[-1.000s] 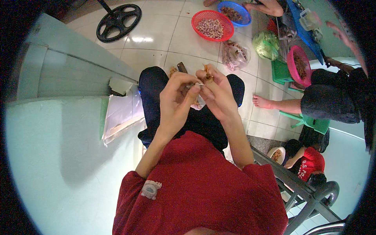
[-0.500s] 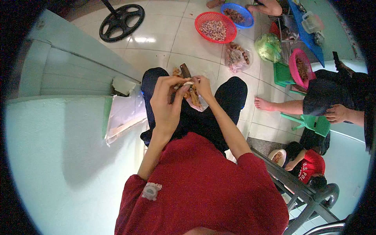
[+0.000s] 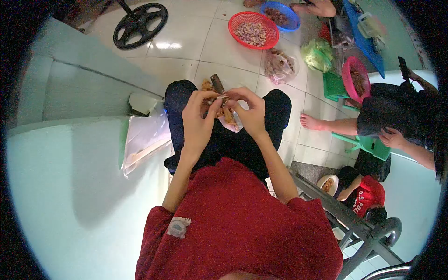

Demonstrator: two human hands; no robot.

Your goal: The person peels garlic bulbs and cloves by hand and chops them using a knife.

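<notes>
My left hand is closed, with thumb and fingertips pinched on a small pale piece above my lap. My right hand is closed too, its fingertips meeting the left ones at the same piece; whether it grips the piece itself is hidden. Below and between the hands lies a clear plastic bag with brownish-orange pieces in it. Just beyond the fingertips a knife-like tool with a dark, flat end sticks up.
On the tiled floor ahead are a red basket of small pale-purple pieces, a blue basket and a plastic bag. At right, a person sits near a pink basin. A metal railing runs at lower right.
My right hand moved from a brownish piece beside the left hand, over the bag, then back to the left fingertips. The seated person's raised hand came down.
</notes>
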